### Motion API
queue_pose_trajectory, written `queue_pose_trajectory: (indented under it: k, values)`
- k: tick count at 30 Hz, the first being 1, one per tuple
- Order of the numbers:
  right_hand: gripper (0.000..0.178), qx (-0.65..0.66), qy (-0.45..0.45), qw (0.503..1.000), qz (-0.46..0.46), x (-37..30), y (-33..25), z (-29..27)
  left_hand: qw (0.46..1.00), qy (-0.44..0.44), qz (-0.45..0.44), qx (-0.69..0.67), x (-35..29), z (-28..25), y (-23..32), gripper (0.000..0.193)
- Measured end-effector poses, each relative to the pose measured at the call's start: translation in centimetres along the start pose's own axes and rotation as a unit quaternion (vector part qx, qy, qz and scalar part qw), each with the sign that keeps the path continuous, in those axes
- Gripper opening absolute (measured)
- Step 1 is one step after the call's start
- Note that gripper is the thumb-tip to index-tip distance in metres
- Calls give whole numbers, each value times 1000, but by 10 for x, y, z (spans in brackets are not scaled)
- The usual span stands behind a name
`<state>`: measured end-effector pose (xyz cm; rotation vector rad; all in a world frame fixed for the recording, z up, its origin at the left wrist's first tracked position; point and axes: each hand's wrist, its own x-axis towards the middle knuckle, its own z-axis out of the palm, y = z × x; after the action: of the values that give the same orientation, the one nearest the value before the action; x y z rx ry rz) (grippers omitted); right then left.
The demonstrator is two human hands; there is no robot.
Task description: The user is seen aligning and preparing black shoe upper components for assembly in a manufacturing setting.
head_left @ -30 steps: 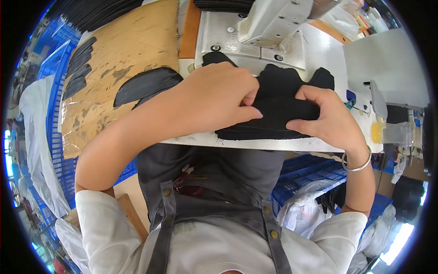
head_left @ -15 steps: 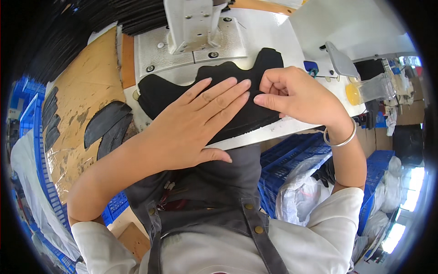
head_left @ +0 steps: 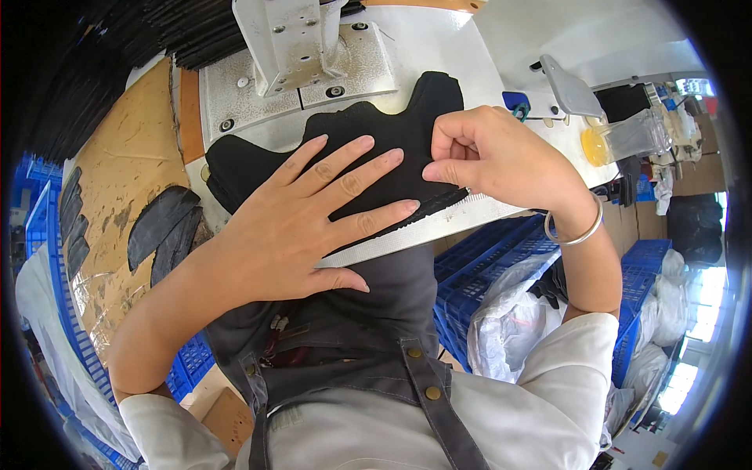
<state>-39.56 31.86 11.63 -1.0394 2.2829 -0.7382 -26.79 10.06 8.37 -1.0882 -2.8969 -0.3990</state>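
Observation:
A black fabric piece [head_left: 368, 121] with a wavy far edge lies flat on the white machine bed [head_left: 470, 213]. My left hand [head_left: 301, 215] rests palm down on its left and middle part, fingers stretched and spread, thumb out toward the near edge. At the right part of the fabric, my right hand [head_left: 501, 160] has its fingers curled in and its thumb tip low against the black surface. What those curled fingers pinch, if anything, is hidden. A silver bangle [head_left: 581, 229] circles my right wrist.
A white machine arm [head_left: 286, 47] rises behind the fabric. Black cut pieces [head_left: 164, 227] lie on a worn brown board [head_left: 117, 180] at left. A clear jar with a yellow lid [head_left: 599, 147] is at right, and a blue crate [head_left: 454, 290] with white plastic bags [head_left: 509, 321] stands below.
My left hand's fingers have spread apart from a closer-set position. The right hand keeps nearly the same curled shape. The fabric and machine appear a little further left in the picture.

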Motion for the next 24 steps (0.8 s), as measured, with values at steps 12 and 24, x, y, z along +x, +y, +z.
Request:
queue_pose_trajectory:
  k: [12, 24]
  values:
    - [47, -338, 186, 890, -245, -34, 6, 23, 1000, 26, 0, -12, -5, 2, 0, 80]
    - [29, -333, 337, 790, -388, -31, -53, 17, 899, 210, -233, 307, -63, -90, 58, 40]
